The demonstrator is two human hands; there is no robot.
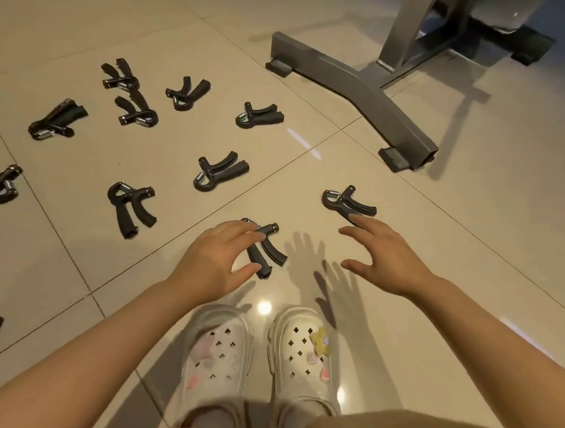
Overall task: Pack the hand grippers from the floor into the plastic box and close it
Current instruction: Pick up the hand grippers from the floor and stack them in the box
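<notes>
Both hands are spread and hold nothing: the left hand (215,259) reaches with loosely parted fingers over a black spring-loaded hand gripper (266,249) lying on the glossy beige tiled floor (436,254), and the right hand (387,255) hovers with fingertips at the handle of a second black hand gripper (347,202). Other black grippers lie scattered on the tiles to the left, near a grey metal stand base (363,90), and white perforated clogs (260,369) stand below the hands.

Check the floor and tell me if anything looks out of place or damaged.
Nothing looks broken. The hand grippers lie scattered loose across the tiled floor, pointing every way; two at the upper left touch or overlap. The plastic box is not in view. The left hand and right hand reach open toward the two nearest.
</notes>
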